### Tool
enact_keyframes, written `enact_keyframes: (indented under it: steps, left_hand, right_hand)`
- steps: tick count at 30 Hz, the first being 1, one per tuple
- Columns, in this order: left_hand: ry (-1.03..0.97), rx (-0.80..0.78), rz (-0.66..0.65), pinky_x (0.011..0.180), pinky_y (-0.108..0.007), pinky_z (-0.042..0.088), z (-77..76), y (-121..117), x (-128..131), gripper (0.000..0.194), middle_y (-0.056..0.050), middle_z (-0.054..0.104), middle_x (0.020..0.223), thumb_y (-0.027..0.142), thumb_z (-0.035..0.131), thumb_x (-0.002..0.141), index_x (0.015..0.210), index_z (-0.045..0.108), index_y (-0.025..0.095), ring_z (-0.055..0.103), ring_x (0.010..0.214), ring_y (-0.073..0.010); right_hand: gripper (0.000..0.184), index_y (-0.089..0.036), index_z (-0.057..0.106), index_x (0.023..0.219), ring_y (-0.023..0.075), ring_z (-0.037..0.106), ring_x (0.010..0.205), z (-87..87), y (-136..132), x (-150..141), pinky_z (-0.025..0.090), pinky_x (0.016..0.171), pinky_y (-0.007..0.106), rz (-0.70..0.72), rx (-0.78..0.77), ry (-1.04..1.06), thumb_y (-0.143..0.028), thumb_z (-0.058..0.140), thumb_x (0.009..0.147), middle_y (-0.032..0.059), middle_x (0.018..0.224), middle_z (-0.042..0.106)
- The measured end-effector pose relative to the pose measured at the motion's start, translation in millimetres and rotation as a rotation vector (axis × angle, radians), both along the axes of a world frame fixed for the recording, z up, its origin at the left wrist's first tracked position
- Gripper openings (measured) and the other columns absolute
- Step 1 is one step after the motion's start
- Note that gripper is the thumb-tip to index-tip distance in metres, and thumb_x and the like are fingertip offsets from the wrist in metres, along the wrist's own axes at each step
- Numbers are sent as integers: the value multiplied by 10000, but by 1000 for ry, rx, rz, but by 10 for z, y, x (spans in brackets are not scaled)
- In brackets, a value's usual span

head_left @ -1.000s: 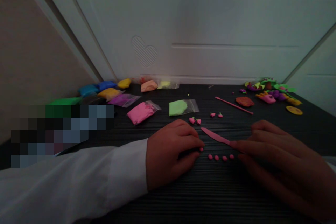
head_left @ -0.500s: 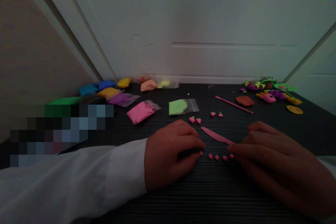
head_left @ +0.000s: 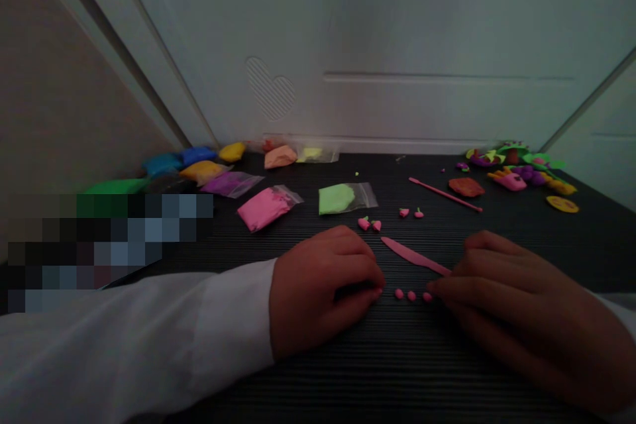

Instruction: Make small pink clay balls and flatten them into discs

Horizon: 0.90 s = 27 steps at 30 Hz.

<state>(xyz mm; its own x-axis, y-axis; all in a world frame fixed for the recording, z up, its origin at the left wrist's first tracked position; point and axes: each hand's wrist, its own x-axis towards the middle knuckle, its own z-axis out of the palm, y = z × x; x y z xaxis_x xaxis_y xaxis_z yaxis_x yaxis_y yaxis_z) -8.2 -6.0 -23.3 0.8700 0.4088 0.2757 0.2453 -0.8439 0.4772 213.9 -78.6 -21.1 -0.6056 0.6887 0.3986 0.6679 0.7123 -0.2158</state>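
Thumb and forefinger of my left hand (head_left: 325, 291) are pinched on a small pink clay ball (head_left: 379, 291), of which only a sliver shows. To its right, several like it lie in a row on the dark table, among them a middle pink ball (head_left: 411, 296). My right hand (head_left: 527, 318) has its fingertips closed at the right end of that row, over the spot of the last ball, which they hide. Behind the row lies a pink plastic clay knife (head_left: 412, 256), its handle end covered by my right hand.
Small pink clay buds with green tops (head_left: 364, 224) sit behind the knife. Farther back are a light green clay bag (head_left: 336, 199), a pink clay bag (head_left: 265, 209), a thin pink rod tool (head_left: 444, 194) and finished clay figures (head_left: 509, 179). A white panelled door (head_left: 397, 112) stands behind the table.
My right fingertips have moved slightly left and closed over the row's rightmost ball, which showed before. My left thumb and forefinger have drawn together on the leftmost ball.
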Motion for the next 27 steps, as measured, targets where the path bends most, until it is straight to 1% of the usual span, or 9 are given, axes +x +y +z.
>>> enact_keyframes:
  steps: [5,10,17,27]
  left_hand:
    - [-2,-12,-11,768,-293,351,-4,-1,-2,165,-36,557,831,163,450,765,844,594,169,455,829,-151]
    - [13,-7,-10,770,-295,352,-4,3,-2,170,-41,552,844,167,460,760,866,593,166,454,837,-155]
    - [25,1,-11,769,-301,358,6,-5,-3,179,-49,552,851,169,462,755,876,593,161,461,830,-157]
    - [21,-5,-17,772,-297,355,2,-1,-8,186,-44,547,858,164,470,748,891,589,167,460,834,-155]
  right_hand:
    - [227,-178,528,954,132,469,634,-7,4,-2,289,630,326,5,-40,-4,-95,433,765,5,704,533]
    - [213,-185,538,932,120,473,621,-5,8,-11,295,629,316,-3,-35,-20,-101,429,770,-2,688,536]
    - [247,-182,530,967,121,481,636,-6,9,-28,291,626,315,6,-50,-6,-90,437,758,-7,684,529]
    - [222,-179,539,944,115,472,614,-3,15,-33,290,613,309,7,-61,-10,-101,433,765,-4,672,536]
